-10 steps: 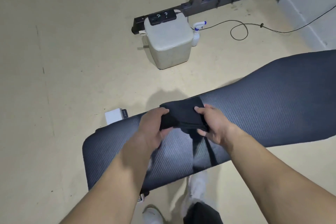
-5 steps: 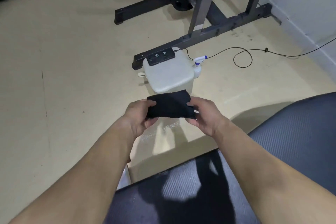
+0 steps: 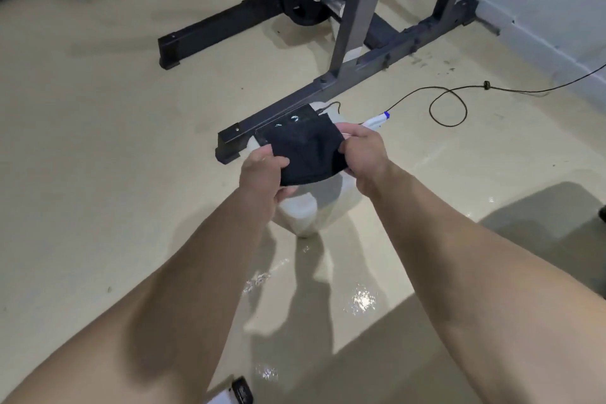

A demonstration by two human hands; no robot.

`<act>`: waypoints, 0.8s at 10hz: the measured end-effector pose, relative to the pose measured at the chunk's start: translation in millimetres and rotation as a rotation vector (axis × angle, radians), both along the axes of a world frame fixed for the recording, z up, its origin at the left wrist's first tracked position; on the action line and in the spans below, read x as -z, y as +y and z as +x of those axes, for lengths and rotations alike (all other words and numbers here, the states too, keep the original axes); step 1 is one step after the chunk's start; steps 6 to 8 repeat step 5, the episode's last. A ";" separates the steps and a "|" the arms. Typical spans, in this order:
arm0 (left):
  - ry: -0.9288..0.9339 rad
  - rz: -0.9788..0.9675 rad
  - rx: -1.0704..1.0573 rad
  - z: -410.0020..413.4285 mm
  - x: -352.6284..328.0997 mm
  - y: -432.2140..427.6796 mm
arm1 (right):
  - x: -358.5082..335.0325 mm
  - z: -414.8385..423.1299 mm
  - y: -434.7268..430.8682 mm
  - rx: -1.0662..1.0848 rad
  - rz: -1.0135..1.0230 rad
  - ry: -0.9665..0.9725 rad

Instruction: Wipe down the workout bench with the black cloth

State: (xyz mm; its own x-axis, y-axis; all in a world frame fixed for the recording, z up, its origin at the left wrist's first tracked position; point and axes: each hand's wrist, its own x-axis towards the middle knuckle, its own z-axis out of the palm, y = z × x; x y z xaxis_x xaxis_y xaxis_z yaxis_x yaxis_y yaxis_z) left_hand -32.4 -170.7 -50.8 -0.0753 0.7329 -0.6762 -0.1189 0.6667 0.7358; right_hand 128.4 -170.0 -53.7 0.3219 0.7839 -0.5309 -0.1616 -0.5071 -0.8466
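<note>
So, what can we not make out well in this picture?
Head view:
Workout bench: outside the frame.
White container: top hidden by the black cloth and left hand.
Spray bottle: only its nozzle shows, behind the right hand.
Dark device: cut off by the bottom edge.

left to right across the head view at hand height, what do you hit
left hand → black cloth → right hand → looped black cable on the floor. Both hands hold the cloth by its edges. The spray bottle is left out, since it overlaps the right hand.
</note>
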 end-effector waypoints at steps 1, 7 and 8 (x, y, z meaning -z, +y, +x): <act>-0.028 -0.130 0.176 1.8 43.0 17.6 | 42.1 7.3 29.7 -0.056 -0.071 -0.289; 0.323 -0.155 0.643 -39.9 55.0 -22.1 | 60.3 14.7 -15.2 -0.422 -0.435 -0.719; 0.323 -0.155 0.643 -39.9 55.0 -22.1 | 60.3 14.7 -15.2 -0.422 -0.435 -0.719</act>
